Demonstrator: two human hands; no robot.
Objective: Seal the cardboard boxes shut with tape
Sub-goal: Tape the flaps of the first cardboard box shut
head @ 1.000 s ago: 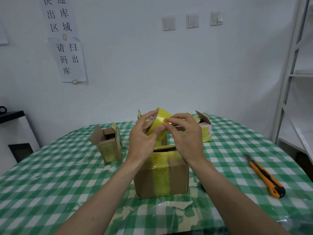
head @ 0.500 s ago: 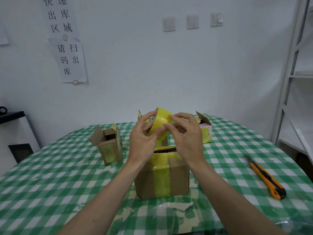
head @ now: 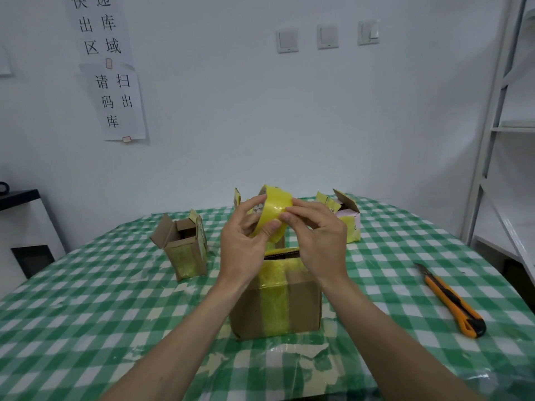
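Both hands grip my tape roll [head: 272, 211] above the table [head: 86, 308]: left hand [head: 246, 244] curls round it, right hand [head: 318, 235] pinches its edge. Below sits the near cardboard box [head: 278, 302], with an orange cutter [head: 451, 302] well to its right.

The upper wall sheet [head: 100, 27] reads 快速出库区域, and the lower sheet [head: 115, 102] reads 请扫码出库.

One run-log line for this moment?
left hand holds tape roll | right hand picks at roll | above front box | knife idle
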